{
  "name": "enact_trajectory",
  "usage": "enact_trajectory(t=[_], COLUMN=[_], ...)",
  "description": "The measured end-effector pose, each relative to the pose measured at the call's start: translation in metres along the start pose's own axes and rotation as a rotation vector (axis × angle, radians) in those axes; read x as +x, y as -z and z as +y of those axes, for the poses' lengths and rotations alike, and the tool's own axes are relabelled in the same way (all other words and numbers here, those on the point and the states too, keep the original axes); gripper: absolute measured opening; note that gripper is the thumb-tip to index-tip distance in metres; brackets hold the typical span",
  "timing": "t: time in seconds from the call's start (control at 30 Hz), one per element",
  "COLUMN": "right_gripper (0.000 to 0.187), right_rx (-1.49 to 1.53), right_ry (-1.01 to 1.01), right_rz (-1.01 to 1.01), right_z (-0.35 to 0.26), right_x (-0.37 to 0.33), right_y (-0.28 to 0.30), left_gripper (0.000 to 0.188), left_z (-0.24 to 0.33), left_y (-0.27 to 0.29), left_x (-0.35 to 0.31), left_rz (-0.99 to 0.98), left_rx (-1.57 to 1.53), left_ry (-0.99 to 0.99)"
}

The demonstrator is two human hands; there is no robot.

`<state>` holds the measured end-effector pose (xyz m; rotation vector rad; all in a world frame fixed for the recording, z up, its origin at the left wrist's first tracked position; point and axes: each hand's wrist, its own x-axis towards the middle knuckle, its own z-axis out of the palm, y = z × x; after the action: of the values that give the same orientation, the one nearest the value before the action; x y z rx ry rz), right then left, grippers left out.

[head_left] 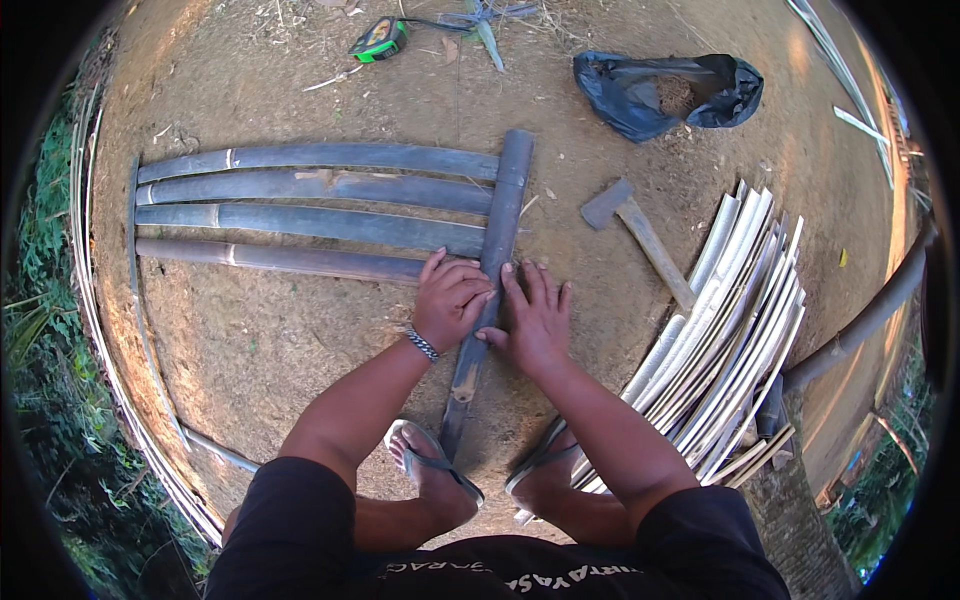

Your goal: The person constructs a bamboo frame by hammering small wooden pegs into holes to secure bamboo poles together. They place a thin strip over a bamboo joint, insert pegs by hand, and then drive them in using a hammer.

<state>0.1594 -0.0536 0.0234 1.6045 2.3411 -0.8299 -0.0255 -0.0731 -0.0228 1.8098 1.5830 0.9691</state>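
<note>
Near the centre of the head view, a dark bamboo pole [505,205] lies slantwise on the ground. Several split bamboo slats [350,222] run leftward from it, spaced apart. My left hand [452,302] has its fingers curled over the right end of the nearest slat [320,260], against the pole; the slat's tip is hidden under them. To the right of the pole lies my right hand [533,315], palm down with fingers spread, its thumb and index fingertip touching the pole. The far left ends of the slats meet a thin strip [135,215].
A hatchet [645,238] with a wooden handle lies right of the pole, beside a pile of split bamboo strips [725,345]. Farther off are a black plastic bag [620,105] and a green-black tape measure [380,40]. My sandalled feet flank the pole's near end.
</note>
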Motion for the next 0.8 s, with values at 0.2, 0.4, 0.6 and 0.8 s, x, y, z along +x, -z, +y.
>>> enact_trajectory(t=[0.2, 0.4, 0.6, 0.8], right_gripper=[0.109, 0.111, 0.111, 0.112], right_rx=[0.005, 0.008, 0.018, 0.029], right_ry=[0.007, 0.025, 0.034, 0.047], right_rz=[0.003, 0.046, 0.066, 0.063], right_z=[0.000, 0.001, 0.001, 0.001], right_x=[0.000, -0.002, -0.002, -0.003], right_y=[0.000, 0.000, 0.000, 0.000], left_gripper=[0.007, 0.009, 0.015, 0.020], left_z=[-0.002, -0.011, -0.022, -0.030], left_y=[0.000, 0.023, 0.037, 0.039], left_x=[-0.003, -0.012, -0.011, -0.005], left_rz=[0.044, 0.050, -0.060, -0.151], left_rx=[0.013, 0.086, 0.182, 0.265], left_ry=[-0.002, -0.003, -0.120, -0.214])
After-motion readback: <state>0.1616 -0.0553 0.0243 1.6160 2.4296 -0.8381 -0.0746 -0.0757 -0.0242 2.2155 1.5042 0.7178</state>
